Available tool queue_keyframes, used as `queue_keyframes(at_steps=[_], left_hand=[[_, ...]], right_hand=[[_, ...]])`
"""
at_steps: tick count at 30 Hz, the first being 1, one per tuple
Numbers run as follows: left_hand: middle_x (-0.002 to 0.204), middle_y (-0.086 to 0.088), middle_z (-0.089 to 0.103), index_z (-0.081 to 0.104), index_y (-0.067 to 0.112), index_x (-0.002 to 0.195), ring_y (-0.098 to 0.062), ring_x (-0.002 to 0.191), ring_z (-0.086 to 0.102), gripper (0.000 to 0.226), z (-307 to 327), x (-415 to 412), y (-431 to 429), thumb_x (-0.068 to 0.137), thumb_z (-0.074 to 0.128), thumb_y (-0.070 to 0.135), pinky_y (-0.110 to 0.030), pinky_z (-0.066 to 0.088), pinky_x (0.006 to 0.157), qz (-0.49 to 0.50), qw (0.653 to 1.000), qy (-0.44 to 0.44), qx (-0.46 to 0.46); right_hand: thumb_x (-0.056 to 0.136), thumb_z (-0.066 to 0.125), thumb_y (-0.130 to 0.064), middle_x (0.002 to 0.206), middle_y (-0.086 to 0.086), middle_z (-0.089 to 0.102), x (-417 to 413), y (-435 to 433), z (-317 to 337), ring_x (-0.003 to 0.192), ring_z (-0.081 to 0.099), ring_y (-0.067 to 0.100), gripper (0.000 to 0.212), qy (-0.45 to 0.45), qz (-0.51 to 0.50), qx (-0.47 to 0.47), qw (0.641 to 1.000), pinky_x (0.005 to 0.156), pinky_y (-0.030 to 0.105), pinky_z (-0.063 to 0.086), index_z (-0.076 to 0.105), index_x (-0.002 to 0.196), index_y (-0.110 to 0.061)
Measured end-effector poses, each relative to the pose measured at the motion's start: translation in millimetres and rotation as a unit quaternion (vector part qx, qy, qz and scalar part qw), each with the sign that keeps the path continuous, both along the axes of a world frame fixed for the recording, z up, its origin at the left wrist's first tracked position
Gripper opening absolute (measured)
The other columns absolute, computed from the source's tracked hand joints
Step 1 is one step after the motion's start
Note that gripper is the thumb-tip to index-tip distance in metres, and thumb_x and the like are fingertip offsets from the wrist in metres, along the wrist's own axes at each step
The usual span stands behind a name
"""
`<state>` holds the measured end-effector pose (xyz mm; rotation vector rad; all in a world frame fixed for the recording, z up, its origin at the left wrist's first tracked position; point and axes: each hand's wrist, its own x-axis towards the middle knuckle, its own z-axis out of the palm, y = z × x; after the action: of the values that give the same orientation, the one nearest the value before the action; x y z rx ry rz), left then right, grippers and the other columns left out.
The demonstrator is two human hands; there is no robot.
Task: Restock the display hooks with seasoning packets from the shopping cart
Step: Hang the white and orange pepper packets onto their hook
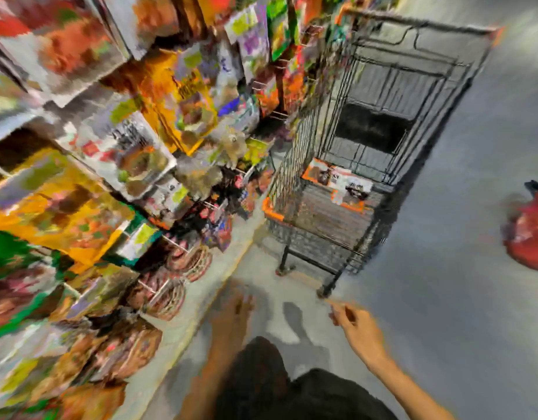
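The frame is heavily blurred. A black wire shopping cart (331,225) with orange corner trim stands on the grey floor, right of the display. A few seasoning packets (337,180) lie in its basket. Colourful packets hang on the display hooks (177,241) along the left. My left hand (236,316) hangs low near the display's base, fingers loose and holding nothing. My right hand (357,324) is out in front below the cart's near wheel, fingers loosely curled with nothing visible in them.
A red bag-like object (528,231) lies on the floor at the right edge. Open grey floor spreads right of the cart. The display's pale base ledge (201,298) runs diagonally toward the cart.
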<state>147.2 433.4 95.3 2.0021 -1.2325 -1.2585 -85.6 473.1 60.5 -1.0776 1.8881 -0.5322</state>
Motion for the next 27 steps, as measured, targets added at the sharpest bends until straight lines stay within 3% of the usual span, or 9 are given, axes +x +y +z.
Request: queue_keyframes(at_steps=[2,4,6,8,12,18,20,25,27], left_hand=[[0.107,-0.005,0.066,0.063,0.011,0.116,-0.025,0.102,0.060,0.029,-12,-7,-32,0.100,0.044,0.026,-0.029,0.041,0.085,-0.062,0.997,-0.054,0.013],[0.095,-0.002,0.064,0.065,0.014,0.103,-0.024,0.094,0.060,0.021,-18,-19,-66,0.099,0.047,0.025,-0.026,0.036,0.074,-0.078,0.995,-0.061,0.015],[0.092,-0.003,0.063,0.064,0.018,0.090,-0.022,0.087,0.057,0.017,-23,-38,-103,0.098,0.049,0.021,-0.023,0.033,0.069,-0.092,0.994,-0.057,0.003],[0.097,-0.012,0.068,0.065,0.018,0.085,-0.027,0.090,0.061,0.020,-32,-56,-141,0.097,0.050,0.018,-0.028,0.040,0.076,-0.119,0.991,-0.063,-0.009],[0.091,-0.011,0.072,0.067,0.009,0.099,-0.027,0.083,0.066,0.022,-38,-88,-217,0.097,0.049,0.021,-0.040,0.051,0.076,-0.249,0.962,-0.078,-0.085],[0.068,0.001,0.061,0.068,0.010,0.097,-0.002,0.053,0.049,0.022,-48,-149,-344,0.098,0.048,0.021,-0.022,0.039,0.053,-0.341,0.926,-0.066,-0.147],[0.065,0.001,0.059,0.067,0.011,0.098,-0.002,0.052,0.046,0.023,-56,-170,-380,0.098,0.047,0.022,-0.014,0.029,0.047,-0.367,0.915,-0.087,-0.144],[0.072,-0.009,0.065,0.066,0.008,0.092,-0.023,0.062,0.059,0.023,-99,-222,-452,0.098,0.047,0.021,-0.033,0.040,0.056,-0.381,0.913,-0.077,-0.121],[0.077,-0.015,0.066,0.065,0.006,0.097,-0.027,0.066,0.059,0.024,-124,-242,-480,0.099,0.046,0.020,-0.027,0.039,0.056,-0.383,0.914,-0.089,-0.103]], right_hand=[[0.097,0.053,-0.020,0.084,0.000,0.071,-14,-16,-1,0.082,0.067,0.015,0.018,-0.002,-0.037,-0.008,0.999,0.062,0.013,0.046,0.066,0.085,-0.024],[0.096,0.054,-0.018,0.079,-0.004,0.069,-25,-36,-3,0.074,0.064,0.005,0.020,0.001,-0.071,-0.022,0.997,0.058,0.007,0.043,0.069,0.084,-0.023],[0.096,0.054,-0.015,0.077,-0.002,0.069,-34,-60,-5,0.073,0.066,0.009,0.023,-0.005,-0.106,-0.033,0.994,0.064,0.013,0.047,0.068,0.080,-0.024],[0.096,0.054,-0.014,0.077,0.000,0.069,-44,-86,-7,0.073,0.066,0.015,0.027,-0.005,-0.132,-0.041,0.990,0.068,0.019,0.049,0.063,0.075,-0.029],[0.096,0.053,-0.019,0.079,-0.008,0.069,-67,-145,-2,0.073,0.064,0.001,0.021,-0.011,-0.173,-0.052,0.983,0.065,0.004,0.044,0.065,0.081,-0.029],[0.097,0.051,-0.027,0.078,-0.014,0.068,-102,-244,-8,0.076,0.065,-0.001,0.020,-0.025,-0.249,-0.060,0.966,0.065,0.004,0.045,0.061,0.083,-0.037],[0.097,0.050,-0.026,0.080,-0.007,0.069,-116,-277,-16,0.078,0.065,0.006,0.017,-0.035,-0.265,-0.062,0.962,0.067,0.008,0.047,0.062,0.089,-0.033],[0.098,0.050,-0.021,0.085,0.012,0.071,-159,-353,-54,0.083,0.067,0.028,0.020,-0.062,-0.313,-0.062,0.946,0.080,0.041,0.053,0.066,0.091,-0.012],[0.098,0.050,-0.024,0.086,0.013,0.071,-179,-379,-78,0.084,0.067,0.030,0.024,-0.051,-0.321,-0.049,0.944,0.079,0.043,0.053,0.066,0.091,-0.008]])
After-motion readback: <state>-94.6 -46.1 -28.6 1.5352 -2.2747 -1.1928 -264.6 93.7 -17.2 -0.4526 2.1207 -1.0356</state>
